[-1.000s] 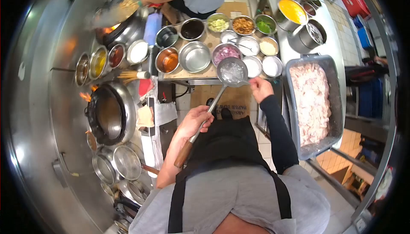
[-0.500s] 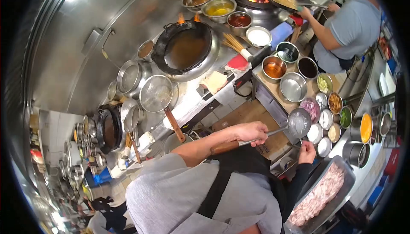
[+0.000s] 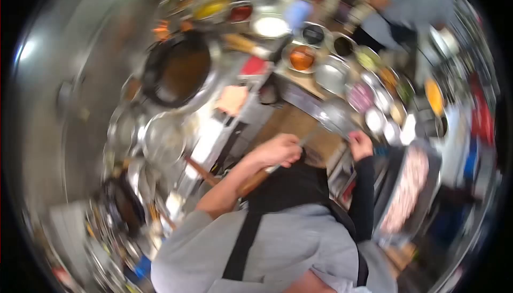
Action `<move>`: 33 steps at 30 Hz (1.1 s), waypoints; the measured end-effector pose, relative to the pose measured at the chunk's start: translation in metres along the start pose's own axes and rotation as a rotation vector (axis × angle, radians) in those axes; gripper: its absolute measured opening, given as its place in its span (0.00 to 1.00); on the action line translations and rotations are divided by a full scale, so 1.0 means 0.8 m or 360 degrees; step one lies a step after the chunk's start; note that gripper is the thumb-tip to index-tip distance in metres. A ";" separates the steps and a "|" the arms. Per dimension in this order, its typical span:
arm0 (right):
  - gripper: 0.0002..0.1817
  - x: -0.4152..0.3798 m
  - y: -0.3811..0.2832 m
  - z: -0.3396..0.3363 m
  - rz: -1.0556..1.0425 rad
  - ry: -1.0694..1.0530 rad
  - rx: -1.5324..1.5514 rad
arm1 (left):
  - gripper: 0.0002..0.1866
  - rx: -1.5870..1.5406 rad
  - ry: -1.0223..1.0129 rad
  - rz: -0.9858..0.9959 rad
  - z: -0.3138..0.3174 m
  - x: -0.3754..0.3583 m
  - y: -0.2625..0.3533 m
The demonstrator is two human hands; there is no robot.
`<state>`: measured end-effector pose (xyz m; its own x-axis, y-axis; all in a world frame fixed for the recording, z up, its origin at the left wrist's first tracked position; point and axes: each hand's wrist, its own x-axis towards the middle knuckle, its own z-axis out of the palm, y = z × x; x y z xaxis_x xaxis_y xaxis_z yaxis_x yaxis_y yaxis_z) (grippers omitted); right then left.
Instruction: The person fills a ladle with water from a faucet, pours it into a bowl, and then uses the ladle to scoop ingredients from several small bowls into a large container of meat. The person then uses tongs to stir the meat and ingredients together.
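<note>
The view is heavily blurred by motion. My left hand point(image 3: 278, 150) grips the wooden-ended handle of a long metal ladle point(image 3: 335, 116), whose bowl hangs in front of the row of small seasoning bowls point(image 3: 377, 103). My right hand point(image 3: 360, 144) is just below the ladle's bowl, fingers curled; whether it holds anything cannot be made out. A dark wok point(image 3: 176, 71) sits on the steel range to the left.
A grey tub of pale raw meat point(image 3: 409, 189) stands at the right. Metal strainers and pots point(image 3: 160, 138) lie along the range at the left. Another person in a grey shirt point(image 3: 411, 4) works at the far top right.
The camera has swung and everything is now smeared. The ladle stays in my left hand near the seasoning bowls, and my right hand remains close under its bowl.
</note>
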<state>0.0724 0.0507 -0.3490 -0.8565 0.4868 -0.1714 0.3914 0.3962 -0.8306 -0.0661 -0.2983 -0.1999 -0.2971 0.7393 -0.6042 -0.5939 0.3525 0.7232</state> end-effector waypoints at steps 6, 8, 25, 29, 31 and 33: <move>0.08 -0.021 -0.040 0.012 0.0035 0.0228 -0.0064 | 0.07 0.0020 0.0015 -0.0068 0.002 -0.012 0.031; 0.08 -0.036 -0.060 -0.008 0.0152 0.0250 -0.0105 | 0.09 0.0097 -0.0065 -0.0099 0.011 -0.015 0.053; 0.08 -0.256 -0.086 -0.246 0.0803 0.1306 -0.0158 | 0.18 0.0572 -0.0780 -0.0248 0.230 0.108 0.164; 0.07 -0.275 -0.046 -0.278 0.0767 0.1328 -0.0266 | 0.19 0.0626 -0.0941 -0.0321 0.300 0.169 0.146; 0.08 -0.297 -0.020 -0.296 0.0893 0.1359 -0.0373 | 0.19 0.0677 -0.1011 -0.0348 0.330 0.195 0.136; 0.07 -0.306 0.001 -0.309 0.1026 0.1407 -0.0194 | 0.18 0.0683 -0.1067 -0.0369 0.358 0.216 0.124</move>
<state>0.3650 0.1241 -0.1766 0.0446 0.9963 -0.0739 0.7509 -0.0822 -0.6553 0.0375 0.0285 -0.1365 0.3870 0.7583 -0.5246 -0.2078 0.6260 0.7516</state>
